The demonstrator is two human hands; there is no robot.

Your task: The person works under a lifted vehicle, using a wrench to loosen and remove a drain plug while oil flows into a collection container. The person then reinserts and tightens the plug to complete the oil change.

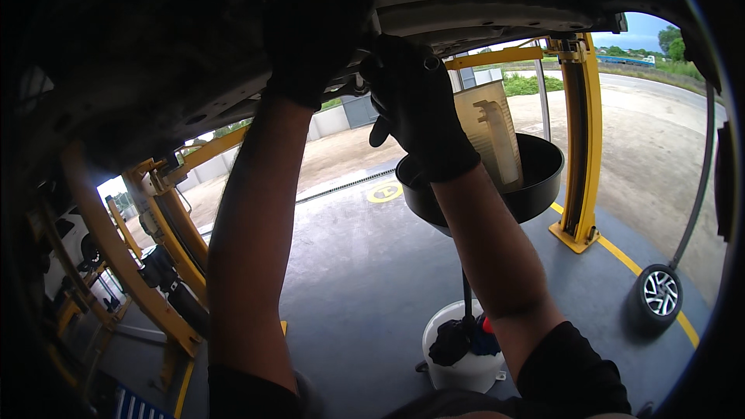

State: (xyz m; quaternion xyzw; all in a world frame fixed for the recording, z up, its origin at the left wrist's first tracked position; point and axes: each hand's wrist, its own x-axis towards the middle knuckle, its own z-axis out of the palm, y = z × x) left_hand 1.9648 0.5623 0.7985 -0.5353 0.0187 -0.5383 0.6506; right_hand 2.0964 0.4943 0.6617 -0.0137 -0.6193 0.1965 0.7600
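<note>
Both my arms reach up to the dark underside of a raised car, and both hands wear black gloves. My left hand is up against the underbody, where deep shadow hides its fingers. Just to the right and slightly lower, my right hand is closed on what looks like a wrench, whose round metal ring end shows beside the knuckles. A short pale metal rod shows above this hand, between the two gloves.
A black drain pan on a stand holds a translucent plastic container behind my right wrist. Below it, a white bucket contains dark cloths. Yellow lift posts flank the bay. A wheel lies at right.
</note>
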